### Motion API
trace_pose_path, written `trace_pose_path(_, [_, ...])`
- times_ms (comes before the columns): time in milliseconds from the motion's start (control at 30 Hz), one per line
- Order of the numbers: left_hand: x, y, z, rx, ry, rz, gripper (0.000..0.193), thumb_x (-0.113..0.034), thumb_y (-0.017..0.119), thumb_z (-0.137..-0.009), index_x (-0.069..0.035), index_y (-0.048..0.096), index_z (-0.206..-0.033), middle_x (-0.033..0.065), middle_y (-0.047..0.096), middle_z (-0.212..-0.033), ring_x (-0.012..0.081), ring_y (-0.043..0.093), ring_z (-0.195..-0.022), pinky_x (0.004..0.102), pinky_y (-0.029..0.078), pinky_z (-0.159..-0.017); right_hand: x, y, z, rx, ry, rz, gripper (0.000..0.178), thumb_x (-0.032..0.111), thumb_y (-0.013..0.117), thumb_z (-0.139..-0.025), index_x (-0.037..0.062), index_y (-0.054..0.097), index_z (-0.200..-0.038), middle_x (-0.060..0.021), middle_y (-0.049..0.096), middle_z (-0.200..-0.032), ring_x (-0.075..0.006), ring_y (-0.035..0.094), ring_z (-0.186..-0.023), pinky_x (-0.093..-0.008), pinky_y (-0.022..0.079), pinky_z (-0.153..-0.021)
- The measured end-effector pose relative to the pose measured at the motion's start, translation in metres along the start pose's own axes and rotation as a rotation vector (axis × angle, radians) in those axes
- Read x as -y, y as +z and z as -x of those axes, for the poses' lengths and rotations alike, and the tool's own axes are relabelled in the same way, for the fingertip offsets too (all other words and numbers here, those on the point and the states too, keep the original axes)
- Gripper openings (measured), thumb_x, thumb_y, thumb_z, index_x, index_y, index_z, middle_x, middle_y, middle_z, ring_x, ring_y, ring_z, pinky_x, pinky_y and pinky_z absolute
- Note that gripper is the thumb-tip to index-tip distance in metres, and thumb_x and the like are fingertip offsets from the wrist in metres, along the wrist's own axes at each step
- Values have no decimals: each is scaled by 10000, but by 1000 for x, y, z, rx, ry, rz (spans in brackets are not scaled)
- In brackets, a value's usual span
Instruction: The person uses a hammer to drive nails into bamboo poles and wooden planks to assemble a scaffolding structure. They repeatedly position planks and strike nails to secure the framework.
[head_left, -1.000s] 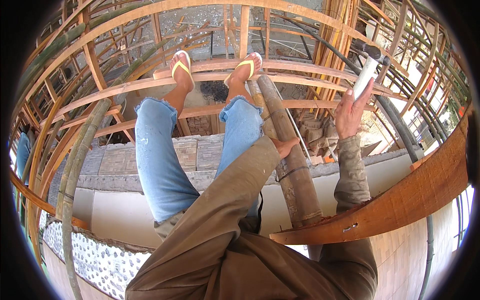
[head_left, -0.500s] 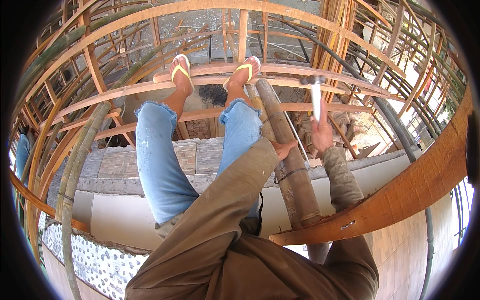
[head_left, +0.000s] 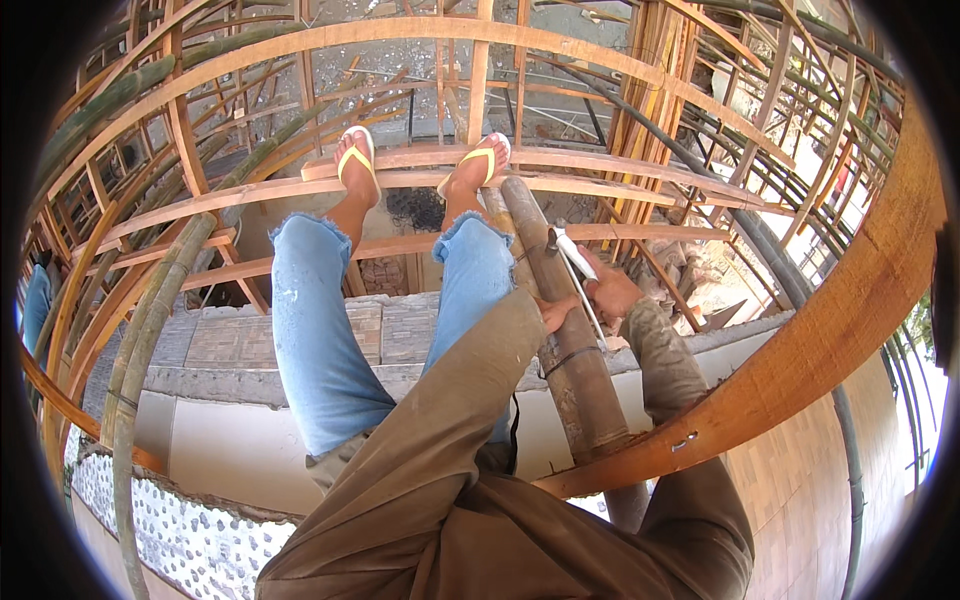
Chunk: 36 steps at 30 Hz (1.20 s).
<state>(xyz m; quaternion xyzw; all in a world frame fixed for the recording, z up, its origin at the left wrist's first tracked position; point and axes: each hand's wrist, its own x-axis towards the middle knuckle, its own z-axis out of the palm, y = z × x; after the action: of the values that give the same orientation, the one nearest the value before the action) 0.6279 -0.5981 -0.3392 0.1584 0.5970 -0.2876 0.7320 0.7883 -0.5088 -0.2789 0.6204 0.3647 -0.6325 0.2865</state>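
Observation:
My right hand (head_left: 612, 294) is closed round the pale handle of a hammer (head_left: 572, 252), right of two bamboo poles. The hammer tilts up to the left, and its dark head lies against the right side of the thicker bamboo pole (head_left: 548, 268). My left hand (head_left: 557, 313) grips that pole lower down, its arm crossing in front of my body; some fingers are hidden behind the pole. Beside it runs a thinner bamboo pole (head_left: 565, 412), bound to it with a dark tie. A thin white rod (head_left: 588, 308) passes between the hands.
My sandalled feet stand on a wooden beam (head_left: 400, 158) high above a littered floor. A broad curved plank (head_left: 800, 400) crosses at the right. Bamboo and timber scaffolding surrounds me. Below runs a wall ledge (head_left: 240, 385); an upright bamboo pole (head_left: 150, 330) stands left.
My right hand has swung the hammer down and left, from raised upright at the right to the bamboo pole. My left hand keeps its hold on the pole. The view has shifted slightly.

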Motion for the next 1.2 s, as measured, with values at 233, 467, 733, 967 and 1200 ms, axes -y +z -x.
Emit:
trace_pose_path(233, [-11, -5, 10, 23, -54, -31, 1149, -677, 774, -670, 85, 429, -1458, 273, 474, -1474, 350, 474, -1375, 394, 375, -1132, -2, -32, -12, -1062, -380, -251, 673, 153, 470, -1023, 230, 173, -1621, -316, 580, -1344, -469, 531, -1294, -428, 387, -1116])
trace_pose_path(467, [-15, -8, 16, 9, -46, -45, 1151, -686, 760, -680, 80, 421, -1468, 273, 460, -1488, 350, 457, -1391, 395, 363, -1141, -9, -6, -3, -277, -233, -77, 710, 182, 517, -1000, 263, 173, -1616, -338, 563, -1336, -488, 549, -1252, -474, 400, -1119])
trace_pose_path(733, [-23, -12, 18, 61, -34, -125, 1103, -756, 649, -732, 71, 479, -1443, 302, 474, -1476, 370, 431, -1418, 405, 313, -1174, -14, 0, -13, -102, -130, 60, 697, 123, 480, -1003, 260, 168, -1612, -316, 679, -1069, -525, 639, -1052, -502, 497, -1004])
trace_pose_path(967, [-20, -13, 24, 38, -49, -196, 1128, -768, 637, -730, 68, 452, -1464, 300, 462, -1487, 371, 421, -1426, 411, 309, -1177, -18, -5, -10, -485, -171, -307, 741, 134, 511, -983, 275, 141, -1609, -343, 667, -1044, -548, 623, -1016, -540, 501, -957])
trace_pose_path(1200, [-17, -4, 3, 109, -28, -346, 1201, -837, 533, -757, 72, 345, -1520, 282, 365, -1563, 409, 386, -1439, 421, 271, -1198, -19, -3, 15, -130, 9, 126, 775, 156, 544, -953, 319, 157, -1604, -370, 647, -1090, -530, 620, -1059, -573, 486, -955])
